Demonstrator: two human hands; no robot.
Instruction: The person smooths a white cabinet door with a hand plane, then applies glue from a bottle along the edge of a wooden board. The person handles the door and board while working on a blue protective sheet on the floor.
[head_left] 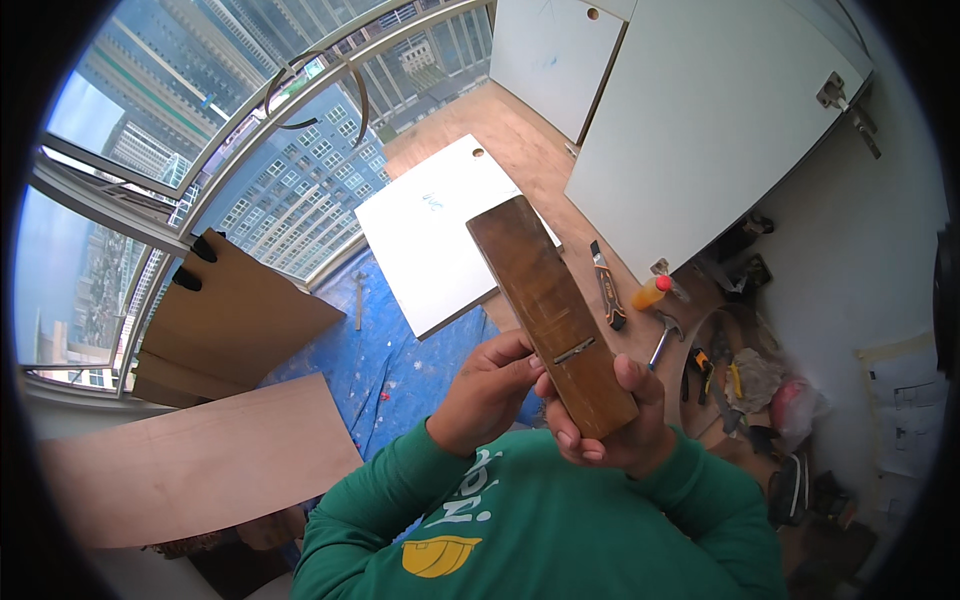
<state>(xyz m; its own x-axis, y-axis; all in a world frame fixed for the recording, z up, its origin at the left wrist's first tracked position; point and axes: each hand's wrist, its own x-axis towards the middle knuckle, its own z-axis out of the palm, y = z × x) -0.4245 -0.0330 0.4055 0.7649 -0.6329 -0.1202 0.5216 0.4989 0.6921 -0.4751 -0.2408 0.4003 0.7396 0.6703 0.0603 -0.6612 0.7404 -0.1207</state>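
Observation:
A long brown wooden hand plane (540, 300) is held up in front of my chest, its flat sole facing me. The narrow slot across that sole, with metal in it, lies toward the near end. My right hand (630, 420) wraps around the near end, thumb on one edge and fingers on the other. At the plane's left edge, by the slot, the fingers of my left hand (490, 385) are closed in a pinch against the wood. Part of these fingers is hidden behind the plane. Beyond it lies a white panel (430, 230) with a round hole.
On the wooden sheet to the right lie a utility knife (607, 290), a red-capped bottle (651, 292) and a hammer (664, 338). Several more tools crowd the wall. White cabinet doors (700, 130) stand ahead. Blue sheeting (375, 360), a brown board (225, 315) and a curved plywood sheet (200, 460) are left.

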